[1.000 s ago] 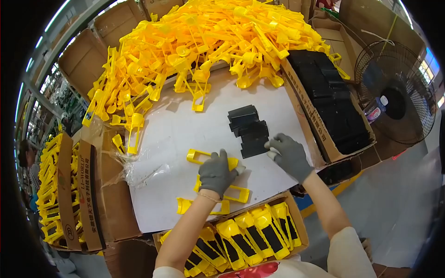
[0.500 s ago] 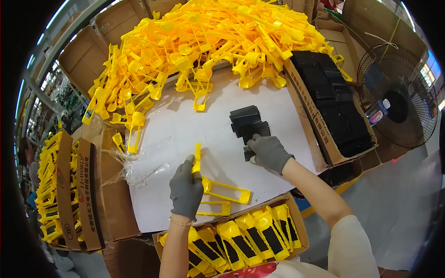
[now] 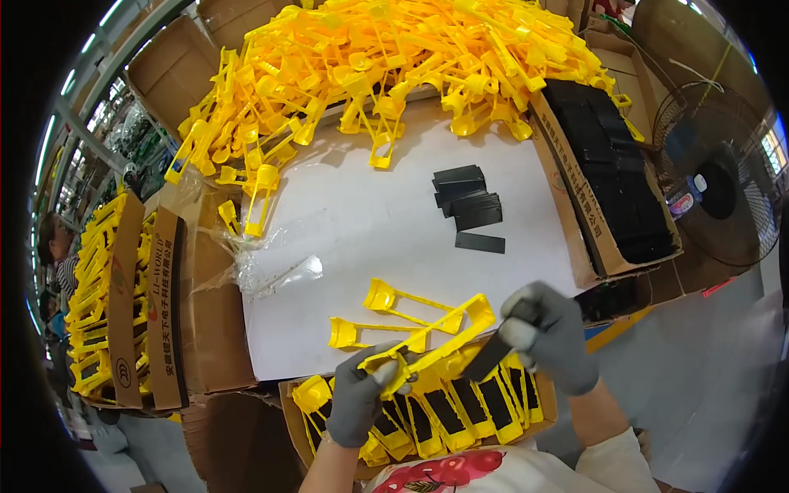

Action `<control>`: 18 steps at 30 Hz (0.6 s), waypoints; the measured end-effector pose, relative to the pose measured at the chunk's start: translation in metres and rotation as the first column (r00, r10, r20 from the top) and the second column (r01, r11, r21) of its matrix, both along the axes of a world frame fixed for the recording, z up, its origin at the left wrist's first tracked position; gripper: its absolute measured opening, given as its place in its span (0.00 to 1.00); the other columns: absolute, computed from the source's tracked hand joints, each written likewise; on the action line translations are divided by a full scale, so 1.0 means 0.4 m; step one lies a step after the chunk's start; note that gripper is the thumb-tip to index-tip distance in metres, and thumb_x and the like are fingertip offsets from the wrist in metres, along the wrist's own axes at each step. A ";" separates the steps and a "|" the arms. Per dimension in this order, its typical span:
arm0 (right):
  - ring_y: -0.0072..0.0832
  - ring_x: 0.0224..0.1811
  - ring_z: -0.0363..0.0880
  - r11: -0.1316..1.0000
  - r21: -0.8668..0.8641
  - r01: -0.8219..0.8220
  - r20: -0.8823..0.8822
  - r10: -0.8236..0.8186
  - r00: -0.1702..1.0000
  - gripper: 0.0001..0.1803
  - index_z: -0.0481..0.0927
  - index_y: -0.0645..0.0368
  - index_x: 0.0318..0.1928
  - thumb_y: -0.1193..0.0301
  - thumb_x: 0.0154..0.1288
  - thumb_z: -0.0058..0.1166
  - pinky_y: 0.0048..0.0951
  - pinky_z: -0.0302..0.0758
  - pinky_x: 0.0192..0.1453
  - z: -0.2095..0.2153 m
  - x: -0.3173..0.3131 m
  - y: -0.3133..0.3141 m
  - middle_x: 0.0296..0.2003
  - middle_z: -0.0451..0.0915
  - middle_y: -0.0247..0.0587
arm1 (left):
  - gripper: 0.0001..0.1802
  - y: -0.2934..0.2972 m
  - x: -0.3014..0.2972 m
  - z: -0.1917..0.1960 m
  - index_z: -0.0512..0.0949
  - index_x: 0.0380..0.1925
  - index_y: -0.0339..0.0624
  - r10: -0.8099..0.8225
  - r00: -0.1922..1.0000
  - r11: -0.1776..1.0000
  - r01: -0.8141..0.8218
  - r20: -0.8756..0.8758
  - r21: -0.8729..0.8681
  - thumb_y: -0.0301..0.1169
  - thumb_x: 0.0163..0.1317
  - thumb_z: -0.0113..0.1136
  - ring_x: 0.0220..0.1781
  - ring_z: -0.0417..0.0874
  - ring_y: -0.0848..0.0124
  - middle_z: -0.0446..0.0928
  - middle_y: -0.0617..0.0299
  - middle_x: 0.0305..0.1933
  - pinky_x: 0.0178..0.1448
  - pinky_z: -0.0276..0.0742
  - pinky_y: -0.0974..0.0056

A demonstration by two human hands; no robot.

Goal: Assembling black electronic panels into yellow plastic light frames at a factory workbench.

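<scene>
Frame (image 3: 456, 334) jutted rightward from our left grip (image 3: 355, 403), near end pinched | our right grip (image 3: 551, 333) pinched black strip (image 3: 486, 357)

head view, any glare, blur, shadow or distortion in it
Head view: bright glare on the clear plastic film; right hand looks slightly blurred; soft shadow on the white tabletop below the yellow pile; fisheye distortion, picture corners black.

The held yellow frame (image 3: 454, 334) partly hides the left hand (image 3: 355, 404).
</scene>
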State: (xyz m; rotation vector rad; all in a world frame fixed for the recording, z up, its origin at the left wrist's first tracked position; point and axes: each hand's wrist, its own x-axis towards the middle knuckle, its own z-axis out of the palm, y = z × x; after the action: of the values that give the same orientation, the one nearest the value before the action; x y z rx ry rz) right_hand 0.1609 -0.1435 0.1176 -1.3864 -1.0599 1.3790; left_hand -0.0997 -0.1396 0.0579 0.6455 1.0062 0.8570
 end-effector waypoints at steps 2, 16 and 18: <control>0.12 0.21 0.77 0.998 -0.067 -0.007 0.014 0.008 1.000 0.09 0.77 0.58 0.43 0.71 0.64 0.59 0.14 0.71 0.24 -0.024 -0.027 -0.033 0.28 0.81 0.34 | 0.19 -0.017 0.018 -0.002 0.74 0.55 0.28 -0.028 1.000 1.000 0.028 0.015 0.001 0.25 0.64 0.56 0.42 0.85 0.60 0.80 0.46 0.48 0.42 0.84 0.63; 0.29 0.23 0.83 0.988 0.151 -0.021 0.502 -0.058 0.863 0.13 0.75 0.61 0.40 0.65 0.64 0.61 0.27 0.75 0.27 -0.126 -0.050 -0.118 0.25 0.83 0.43 | 0.18 -0.053 0.064 0.013 0.75 0.54 0.30 -0.123 0.992 0.989 0.121 -0.027 -0.081 0.21 0.63 0.54 0.41 0.87 0.58 0.81 0.48 0.44 0.42 0.87 0.62; 0.24 0.23 0.82 0.999 0.029 -0.038 0.327 0.026 0.945 0.12 0.75 0.62 0.41 0.66 0.65 0.59 0.26 0.75 0.27 -0.116 -0.044 -0.112 0.25 0.83 0.41 | 0.18 -0.049 0.055 -0.003 0.76 0.54 0.30 -0.128 0.992 0.991 0.128 -0.001 -0.024 0.21 0.63 0.54 0.41 0.87 0.59 0.81 0.48 0.45 0.42 0.87 0.62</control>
State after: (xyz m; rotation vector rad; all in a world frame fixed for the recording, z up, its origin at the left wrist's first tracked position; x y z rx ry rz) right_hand 0.1434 -0.1884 0.0711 -1.6148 -1.3189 1.1702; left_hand -0.0779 -0.1591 0.0569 0.6834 0.9649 0.7308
